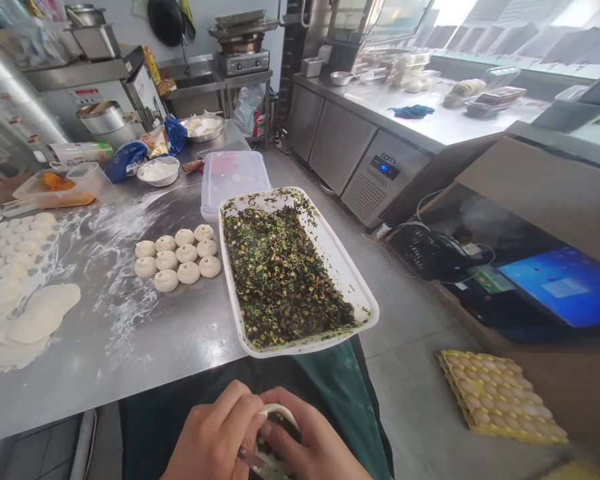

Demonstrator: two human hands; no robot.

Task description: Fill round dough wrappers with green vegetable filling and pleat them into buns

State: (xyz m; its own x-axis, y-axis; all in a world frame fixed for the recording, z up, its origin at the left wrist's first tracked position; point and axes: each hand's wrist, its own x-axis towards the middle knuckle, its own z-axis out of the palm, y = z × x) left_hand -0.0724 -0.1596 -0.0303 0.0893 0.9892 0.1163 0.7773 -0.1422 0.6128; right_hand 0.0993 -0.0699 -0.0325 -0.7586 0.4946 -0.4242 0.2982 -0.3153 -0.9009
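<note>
Low in the view, in front of a dark green apron [325, 383], my left hand [215, 433] and my right hand [313, 437] are closed on a filled dough wrapper [286, 412]. Fingers of both hands pinch its pale rim, and dark green filling shows inside. A shiny strip that I cannot make out lies beneath the left fingers. Just beyond the hands, a white tub [365, 313] of chopped green filling [285, 273] juts over the table edge. Several pleated buns [187, 253] stand in rows left of it.
Flat dough wrappers [43, 313] and dough pieces [17, 260] lie on the floury steel table [180, 347] at left. Behind the tub are a lidded plastic box [235, 177] and a flour bowl [159, 172]. Egg trays [500, 397] sit at lower right, near a lit screen [565, 283].
</note>
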